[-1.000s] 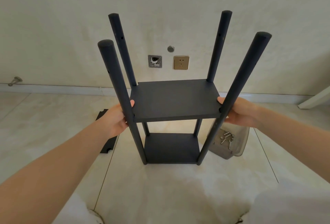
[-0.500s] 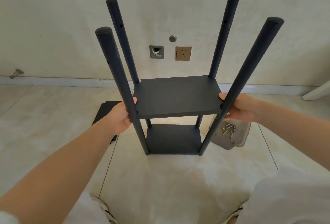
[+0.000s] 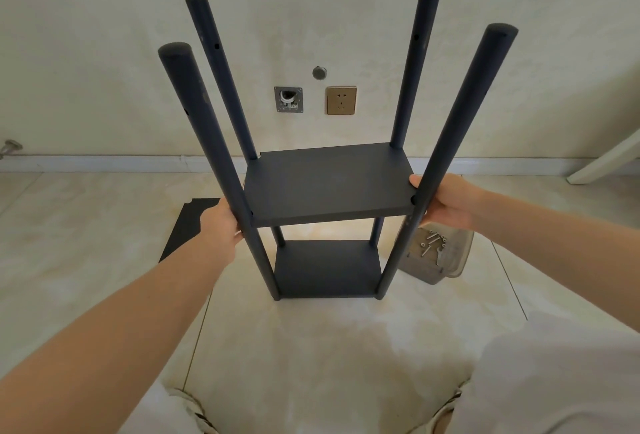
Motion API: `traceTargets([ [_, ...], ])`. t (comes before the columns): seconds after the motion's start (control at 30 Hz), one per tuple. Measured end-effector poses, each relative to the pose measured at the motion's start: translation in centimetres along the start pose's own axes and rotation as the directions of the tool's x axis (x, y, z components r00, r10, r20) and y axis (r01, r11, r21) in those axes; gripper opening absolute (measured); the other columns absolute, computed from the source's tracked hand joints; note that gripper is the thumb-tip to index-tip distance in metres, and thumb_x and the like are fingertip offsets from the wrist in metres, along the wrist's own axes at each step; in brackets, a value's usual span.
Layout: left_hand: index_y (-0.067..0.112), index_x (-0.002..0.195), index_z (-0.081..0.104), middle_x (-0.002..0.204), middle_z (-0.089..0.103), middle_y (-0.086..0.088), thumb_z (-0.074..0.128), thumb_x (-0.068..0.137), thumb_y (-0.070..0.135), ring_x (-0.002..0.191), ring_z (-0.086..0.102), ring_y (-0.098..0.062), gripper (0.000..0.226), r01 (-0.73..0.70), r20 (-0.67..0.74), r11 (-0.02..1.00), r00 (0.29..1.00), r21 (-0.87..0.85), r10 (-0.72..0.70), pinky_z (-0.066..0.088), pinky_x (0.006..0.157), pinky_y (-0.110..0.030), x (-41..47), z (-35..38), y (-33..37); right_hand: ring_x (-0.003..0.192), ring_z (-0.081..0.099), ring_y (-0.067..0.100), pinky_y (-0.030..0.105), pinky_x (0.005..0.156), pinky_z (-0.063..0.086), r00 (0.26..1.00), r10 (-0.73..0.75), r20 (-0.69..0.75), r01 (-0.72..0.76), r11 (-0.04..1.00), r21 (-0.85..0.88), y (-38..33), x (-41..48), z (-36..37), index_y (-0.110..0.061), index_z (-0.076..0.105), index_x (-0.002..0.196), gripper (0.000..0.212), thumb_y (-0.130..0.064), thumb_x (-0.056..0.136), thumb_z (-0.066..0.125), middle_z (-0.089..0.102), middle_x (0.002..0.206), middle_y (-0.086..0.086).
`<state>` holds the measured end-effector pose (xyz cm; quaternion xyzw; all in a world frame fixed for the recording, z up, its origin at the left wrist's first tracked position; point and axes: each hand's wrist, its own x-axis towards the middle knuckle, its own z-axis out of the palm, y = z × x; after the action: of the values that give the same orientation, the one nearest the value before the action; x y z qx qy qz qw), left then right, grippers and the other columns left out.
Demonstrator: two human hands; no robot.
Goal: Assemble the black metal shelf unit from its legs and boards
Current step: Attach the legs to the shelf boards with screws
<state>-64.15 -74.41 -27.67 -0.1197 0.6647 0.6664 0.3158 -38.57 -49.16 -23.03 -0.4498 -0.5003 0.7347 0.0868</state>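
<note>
1. Hands flank the shelf unit (image 3: pixel 325 269), which stands upright on the tiled floor (image 3: pixel 311 347) straight ahead, between the two forearms. Holding both sides at once likely keeps the frame square and steady.
2. Left hand (image 3: pixel 221 222) curls about the near-left leg (image 3: pixel 212 143) level with the middle board (image 3: pixel 329 184); its fingertips are hidden.
3. Right hand (image 3: pixel 446 201) pinches that board's right edge beside the near-right leg (image 3: pixel 455 132), thumb on top, fingers curled beneath.
4. Spare board (image 3: pixel 187 226) lies flat on the floor left of the unit, just beyond the left hand. A container (image 3: pixel 450 260) of screws (image 3: pixel 431 241) sits to the right. Both seem kept within reach for the top tier, not yet fitted.
</note>
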Motion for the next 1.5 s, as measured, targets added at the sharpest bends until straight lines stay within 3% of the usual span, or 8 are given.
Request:
traceTargets([
  [0.3, 0.009, 0.133, 0.046, 0.129, 0.054, -0.009, 0.038, 0.106, 0.040, 0.116, 0.059, -0.029, 0.042, -0.028, -0.402, 0.999, 0.916, -0.018, 0.019, 0.050, 0.095, -0.038, -5.3, 3.2, -3.6, 0.080, 0.057, 0.027, 0.056, 0.093, 0.046, 0.991, -0.003, -0.131, 0.015, 0.996, 0.093, 1.4, -1.9, 1.5, -0.008, 0.060, 0.087, 0.034, -0.008, 0.105, 0.030, 0.057, 0.087, 0.010],
  [0.4, 0.019, 0.131, 0.040, 0.131, 0.053, -0.004, 0.046, 0.100, 0.057, 0.098, 0.068, -0.022, 0.049, 0.019, -0.260, 0.984, 0.963, -0.177, -0.065, 0.055, 0.076, -0.028, -7.5, 5.2, -5.1, 0.079, 0.055, 0.023, 0.044, 0.091, 0.044, 0.978, 0.041, -0.206, 0.004, 0.977, 0.211, 2.3, -2.7, 3.0, -0.008, 0.058, 0.087, 0.040, -0.009, 0.104, 0.022, 0.057, 0.087, 0.008],
  [0.5, 0.022, 0.153, 0.029, 0.135, 0.051, -0.006, 0.056, 0.095, 0.059, 0.096, 0.071, -0.022, 0.074, 0.079, 0.045, 0.982, 0.996, -0.169, -0.073, 0.057, 0.088, -0.032, -9.9, 7.3, -6.4, 0.069, 0.058, 0.020, 0.032, 0.071, 0.050, 0.969, 0.081, -0.234, 0.011, 0.930, 0.367, 3.5, -3.9, 5.2, -0.008, 0.060, 0.080, 0.043, -0.008, 0.103, 0.024, 0.063, 0.075, 0.003],
  [0.67, 0.019, 0.139, 0.049, 0.129, 0.065, -0.005, 0.065, 0.093, 0.045, 0.108, 0.067, -0.022, 0.055, 0.127, 0.313, 0.944, 0.949, -0.305, -0.027, 0.056, 0.081, -0.032, -12.3, 9.0, -6.6, 0.083, 0.064, 0.023, 0.034, 0.078, 0.056, 0.954, 0.068, -0.293, 0.083, 0.878, 0.472, 5.6, -5.2, 8.6, -0.008, 0.066, 0.090, 0.034, -0.010, 0.102, 0.034, 0.068, 0.096, 0.009],
  [0.83, 0.011, 0.128, 0.059, 0.119, 0.072, -0.010, 0.068, 0.095, 0.011, 0.101, 0.072, -0.024, 0.035, 0.114, 0.343, 0.943, 0.939, -0.313, 0.000, 0.061, 0.087, -0.036, -12.0, 7.8, -7.0, 0.086, 0.061, 0.014, 0.036, 0.085, 0.053, 0.909, -0.085, -0.409, 0.180, 0.963, 0.200, 8.9, -6.1, 9.9, -0.020, 0.060, 0.103, 0.012, -0.026, 0.102, 0.050, 0.064, 0.092, -0.006],
  [0.9, 0.009, 0.126, 0.060, 0.115, 0.074, -0.011, 0.064, 0.096, 0.005, 0.098, 0.074, -0.025, 0.030, 0.132, 0.393, 0.941, 0.920, -0.311, 0.001, 0.060, 0.089, -0.038, -11.7, 7.0, -7.1, 0.094, 0.063, 0.015, 0.037, 0.093, 0.052, 0.913, -0.121, -0.389, 0.206, 0.961, 0.185, 9.4, -6.3, 9.3, -0.013, 0.061, 0.122, 0.026, -0.025, 0.100, 0.055, 0.065, 0.102, -0.006],
  [1.17, 0.013, 0.122, 0.061, 0.098, 0.078, -0.006, 0.063, 0.095, 0.003, 0.086, 0.077, -0.023, 0.028, 0.136, 0.443, 0.940, 0.896, -0.312, 0.018, 0.061, 0.081, -0.042, -10.7, 6.7, -7.3, 0.132, 0.051, 0.031, 0.050, 0.108, 0.043, 0.978, -0.189, -0.090, 0.200, 0.972, 0.126, 9.7, -6.3, 7.5, -0.017, 0.032, 0.152, 0.056, -0.023, 0.100, 0.053, 0.044, 0.150, 0.005],
  [1.5, 0.012, 0.122, 0.062, 0.114, 0.073, -0.011, 0.063, 0.095, 0.003, 0.101, 0.072, -0.029, 0.028, 0.123, 0.420, 0.948, 0.907, -0.295, 0.013, 0.054, 0.096, -0.050, -10.6, 6.7, -7.6, 0.131, 0.050, 0.032, 0.051, 0.108, 0.043, 0.982, -0.185, -0.049, 0.190, 0.973, 0.128, 10.0, -5.3, 7.2, -0.019, 0.029, 0.153, 0.058, -0.020, 0.100, 0.053, 0.042, 0.151, 0.005],
])
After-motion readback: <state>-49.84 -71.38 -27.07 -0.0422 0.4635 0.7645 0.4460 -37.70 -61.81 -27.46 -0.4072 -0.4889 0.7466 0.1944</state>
